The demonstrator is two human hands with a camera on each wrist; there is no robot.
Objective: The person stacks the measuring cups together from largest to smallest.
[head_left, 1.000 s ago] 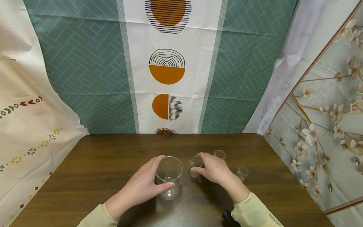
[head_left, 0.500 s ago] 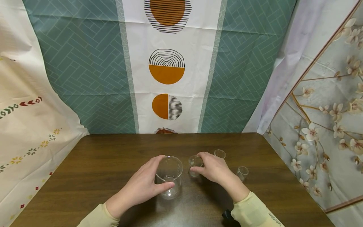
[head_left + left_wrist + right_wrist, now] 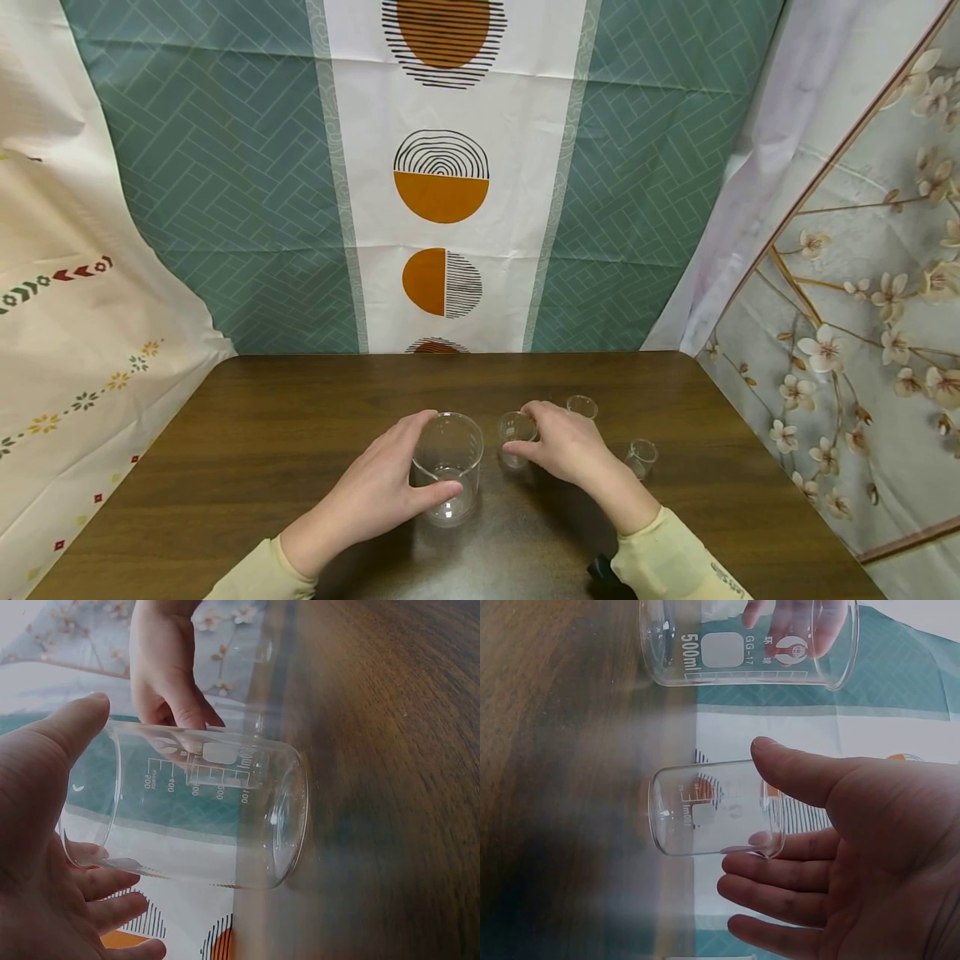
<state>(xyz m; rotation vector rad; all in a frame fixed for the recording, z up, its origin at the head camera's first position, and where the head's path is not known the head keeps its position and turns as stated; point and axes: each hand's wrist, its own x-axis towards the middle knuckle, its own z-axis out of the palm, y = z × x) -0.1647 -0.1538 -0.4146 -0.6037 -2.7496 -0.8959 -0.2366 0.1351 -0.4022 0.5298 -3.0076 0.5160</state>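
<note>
We see a large beaker (image 3: 467,468) standing upright on the brown counter (image 3: 315,400), and we take it as our landmark; the left hand (image 3: 382,479) grips it near the rim from its left side, thumb on the near side and fingers round the far side; in the right wrist view we can read 500ml on its wall. Just to the right of the large beaker, and apart from it, a small beaker (image 3: 512,429) stands upright on the counter; the right hand (image 3: 566,442) holds it lightly by the rim from the right, thumb and forefinger on opposite sides, the other fingers reaching out beside the glass. Farther right of the large beaker and a little behind it we find a second small glass (image 3: 582,407), partly hidden by the right hand; well to the right of the large beaker is a third small glass (image 3: 642,457), partly hidden by the right wrist. Behind the large beaker, past the counter's back edge, we see a green and white cloth (image 3: 517,200) with orange circles; far to its right hangs a flowered cloth (image 3: 847,333).
</note>
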